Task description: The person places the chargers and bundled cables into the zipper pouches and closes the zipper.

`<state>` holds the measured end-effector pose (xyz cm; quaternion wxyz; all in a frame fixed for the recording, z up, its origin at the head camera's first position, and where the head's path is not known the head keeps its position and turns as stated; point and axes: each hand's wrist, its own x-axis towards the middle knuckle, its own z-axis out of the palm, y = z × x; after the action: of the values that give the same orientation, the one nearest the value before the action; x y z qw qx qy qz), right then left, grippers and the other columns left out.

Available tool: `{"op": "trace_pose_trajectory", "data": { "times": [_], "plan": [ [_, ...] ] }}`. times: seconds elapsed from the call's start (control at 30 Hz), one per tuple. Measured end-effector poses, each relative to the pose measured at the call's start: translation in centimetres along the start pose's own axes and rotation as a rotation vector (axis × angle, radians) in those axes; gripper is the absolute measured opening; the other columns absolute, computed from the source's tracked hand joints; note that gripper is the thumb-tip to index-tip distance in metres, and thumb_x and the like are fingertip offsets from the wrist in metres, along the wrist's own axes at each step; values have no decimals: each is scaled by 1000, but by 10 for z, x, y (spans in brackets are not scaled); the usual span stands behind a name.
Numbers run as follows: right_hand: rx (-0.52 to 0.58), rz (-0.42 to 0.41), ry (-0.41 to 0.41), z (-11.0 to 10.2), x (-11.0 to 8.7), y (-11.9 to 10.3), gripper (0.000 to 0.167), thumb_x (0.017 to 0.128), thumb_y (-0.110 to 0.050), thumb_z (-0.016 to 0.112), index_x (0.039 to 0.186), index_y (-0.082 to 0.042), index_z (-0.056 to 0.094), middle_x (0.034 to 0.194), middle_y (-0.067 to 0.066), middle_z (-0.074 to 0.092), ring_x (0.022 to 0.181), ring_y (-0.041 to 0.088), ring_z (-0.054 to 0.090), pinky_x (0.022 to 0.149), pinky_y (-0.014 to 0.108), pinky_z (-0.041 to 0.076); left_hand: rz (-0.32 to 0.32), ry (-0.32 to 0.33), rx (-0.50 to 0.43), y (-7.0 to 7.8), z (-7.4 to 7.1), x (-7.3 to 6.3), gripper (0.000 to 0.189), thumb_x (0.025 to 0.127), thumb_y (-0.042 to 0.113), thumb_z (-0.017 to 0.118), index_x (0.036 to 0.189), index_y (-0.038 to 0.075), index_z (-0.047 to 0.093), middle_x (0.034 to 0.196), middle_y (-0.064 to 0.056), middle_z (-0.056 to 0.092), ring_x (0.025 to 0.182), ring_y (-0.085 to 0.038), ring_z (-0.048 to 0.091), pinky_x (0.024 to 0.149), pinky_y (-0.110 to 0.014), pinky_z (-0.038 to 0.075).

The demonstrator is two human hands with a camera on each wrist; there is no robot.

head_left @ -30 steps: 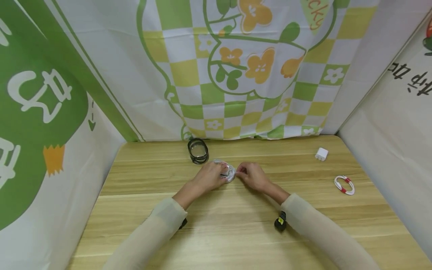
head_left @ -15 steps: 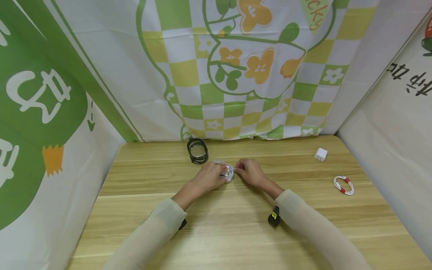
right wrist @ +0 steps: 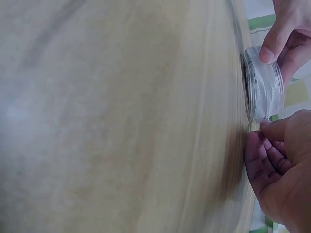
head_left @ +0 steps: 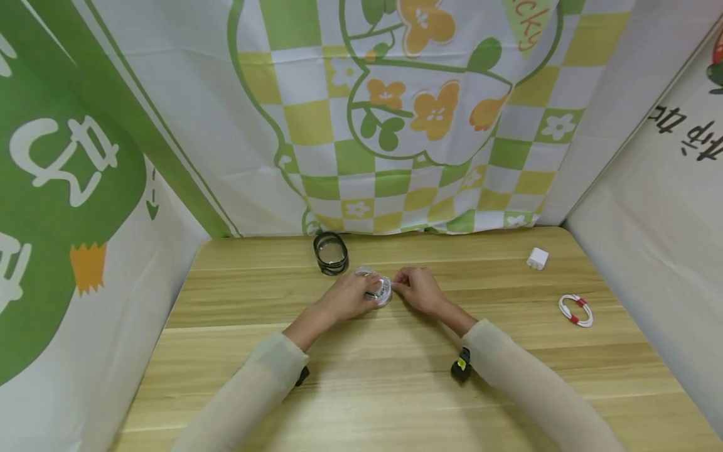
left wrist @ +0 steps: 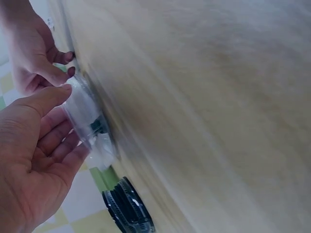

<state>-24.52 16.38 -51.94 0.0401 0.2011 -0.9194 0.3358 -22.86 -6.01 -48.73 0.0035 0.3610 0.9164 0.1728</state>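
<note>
A clear, round plastic spool [head_left: 385, 293] with a whitish winding stands low over the wooden table, mid-table in the head view. From the left, my left hand [head_left: 349, 295] holds it, its thumb on the near side in the left wrist view. My right hand [head_left: 420, 291] is at the spool's right rim, thumb and forefinger pinched together. In the right wrist view these fingertips [right wrist: 265, 124] meet a small clear bit at the edge of the spool [right wrist: 267, 87]; what exactly they pinch I cannot tell. The left palm hides part of the spool in the head view.
A coiled black cable [head_left: 331, 253] lies behind the left hand near the table's back edge. Off to the right are a white charger plug [head_left: 538, 258] and a white cable coil [head_left: 576, 311] with red ties. Printed cloth [head_left: 407, 201] hangs behind the table [head_left: 373, 389].
My right hand has shifted slightly left, its wrist drawing in a little. The spool has turned or tilted slightly in my left hand, which stays nearly in place.
</note>
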Motion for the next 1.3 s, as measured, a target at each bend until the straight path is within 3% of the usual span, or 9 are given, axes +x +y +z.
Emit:
{"op": "trace_pose_trajectory", "data": {
  "times": [0.33,0.47,0.7,0.87,1.0,1.3],
  "plan": [
    [11,-10,-3,0,-8,0,9,95,-11,79,87,-6,76,77,-1,72,69,7,62,65,26,53,44,0,44,-4,0,-3,43,96,17,78,136,2,71,150,-20,60,136,-40,60,112,-51,49],
    [17,-4,-10,0,-14,-1,9,95,-13,80,88,-7,77,78,-2,72,70,6,62,65,25,53,30,-1,69,-2,-3,-5,40,96,17,79,132,2,73,149,-21,60,130,-42,63,109,-50,52],
    [35,-22,-19,1,-21,-5,7,94,-11,81,88,-8,78,79,-2,74,71,6,63,66,26,55,-7,1,36,1,-6,-6,45,96,19,79,132,-6,69,147,-25,60,137,-40,59,115,-49,47],
    [44,-44,-33,5,-22,-9,10,93,-13,82,85,-9,77,77,-3,73,69,3,62,64,22,54,-18,19,51,4,-4,-4,45,96,27,80,129,-2,71,145,-23,63,128,-41,65,106,-50,55],
    [62,-61,-54,7,-24,-14,13,94,-14,82,83,-9,76,75,-4,73,67,1,61,62,21,53,-55,4,66,6,-1,-1,47,98,30,77,135,0,70,148,-20,62,129,-41,65,102,-52,57],
    [46,-48,-41,8,-26,-15,11,93,-12,81,84,-9,77,76,-3,73,67,1,61,63,21,52,-59,5,74,4,2,0,49,98,29,78,137,0,69,148,-17,62,134,-38,62,107,-50,53]
  ]
}}
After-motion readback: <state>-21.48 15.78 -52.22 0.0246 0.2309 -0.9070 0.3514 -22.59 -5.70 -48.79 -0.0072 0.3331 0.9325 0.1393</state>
